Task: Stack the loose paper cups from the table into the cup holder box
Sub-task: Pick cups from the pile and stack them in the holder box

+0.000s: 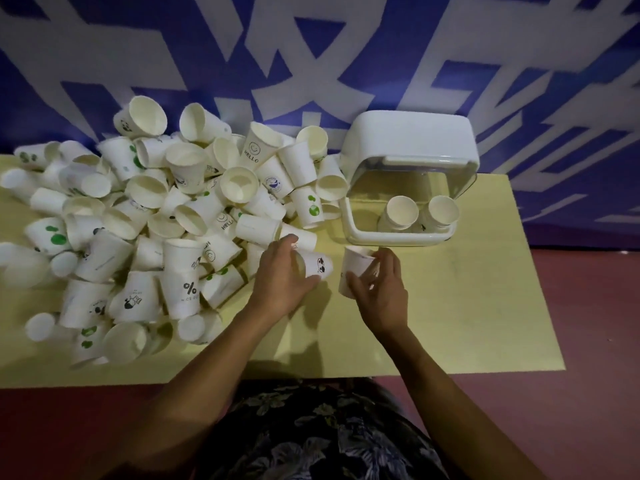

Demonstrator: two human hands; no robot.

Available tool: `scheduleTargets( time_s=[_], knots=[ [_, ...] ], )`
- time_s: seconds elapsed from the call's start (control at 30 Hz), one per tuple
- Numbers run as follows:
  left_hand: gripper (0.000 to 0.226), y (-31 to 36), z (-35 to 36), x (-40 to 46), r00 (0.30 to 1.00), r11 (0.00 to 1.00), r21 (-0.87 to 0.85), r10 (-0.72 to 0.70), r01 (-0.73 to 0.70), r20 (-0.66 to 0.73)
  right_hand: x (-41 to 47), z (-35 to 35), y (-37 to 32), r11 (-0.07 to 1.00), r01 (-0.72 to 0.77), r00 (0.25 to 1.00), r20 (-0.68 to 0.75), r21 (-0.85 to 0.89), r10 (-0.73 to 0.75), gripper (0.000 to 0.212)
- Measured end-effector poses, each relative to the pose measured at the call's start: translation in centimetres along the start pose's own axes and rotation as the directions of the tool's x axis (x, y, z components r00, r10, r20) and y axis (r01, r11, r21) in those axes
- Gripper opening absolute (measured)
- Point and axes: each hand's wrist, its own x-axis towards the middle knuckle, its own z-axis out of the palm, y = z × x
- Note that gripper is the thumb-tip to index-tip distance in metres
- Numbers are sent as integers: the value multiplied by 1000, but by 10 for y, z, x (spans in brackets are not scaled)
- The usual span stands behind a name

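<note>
cup pile [145, 216] crowds left, box [408, 140] right

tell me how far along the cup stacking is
Barely begun. Done: two short stacks stand in the cup holder box, left stack and right stack. In hand: the left hand grips a panda-print cup lying on its side; the right hand holds an upright cup. Left: the big loose pile covering the table's left half.

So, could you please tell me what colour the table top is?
Pale yellow table top, seen best in the head view.
</note>
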Motion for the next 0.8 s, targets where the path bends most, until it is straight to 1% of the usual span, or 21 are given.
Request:
scheduleTargets(
  time_s=[0.07, 0.13, 0.2, 0.27, 0.33, 0.4, 0.5, 0.57, 0.67, 0.73, 0.8],
  knots=[
    [77, 26, 8, 6, 999, 1000, 3, 7, -7, -52, 10, -18, 4, 999, 17, 999, -43, 44, -15, 39],
    [73, 50, 18, 12, 996, 999, 19, 38, -36, -78, 21, -36, 10, 998, 54, 995, -89, 24, -52, 26],
    [69, 69, 30, 20, 989, 991, 71, 116, -109, -87, 32, -54, 22, 997, 77, 989, -127, -30, -80, 16],
    [65, 86, 44, 30, 971, 971, 130, 213, -199, -106, 44, -71, 37, 984, 139, 972, -175, -110, -157, 11],
    [62, 104, 57, 38, 964, 962, 151, 245, -227, -107, 60, -88, 55, 954, 206, 942, -219, -218, -254, 10],
    [51, 120, 70, 48, 960, 957, 158, 262, -245, -95, 74, -106, 70, 943, 211, 933, -235, -258, -273, 6],
    [21, 137, 90, 64, 912, 898, 221, 404, -382, -67, 95, -133, 85, 954, 207, 940, -228, -216, -255, 4],
    [24, 145, 105, 77, 860, 824, 334, 506, -458, -68, 110, -146, 95, 952, 212, 941, -216, -223, -260, 3],
    [19, 162, 118, 89, 823, 739, 522, 556, -426, -116, 134, -158, 107, 932, 251, 941, -160, -263, -299, 2],
    [19, 169, 125, 95, 806, 716, 563, 575, -412, -141, 148, -160, 114, 908, 302, 935, -94, -290, -341, 5],
    [21, 171, 134, 101, 813, 715, 571, 566, -404, -134, 161, -158, 123, 879, 347, 931, 8, -328, -364, 10]
  ],
)
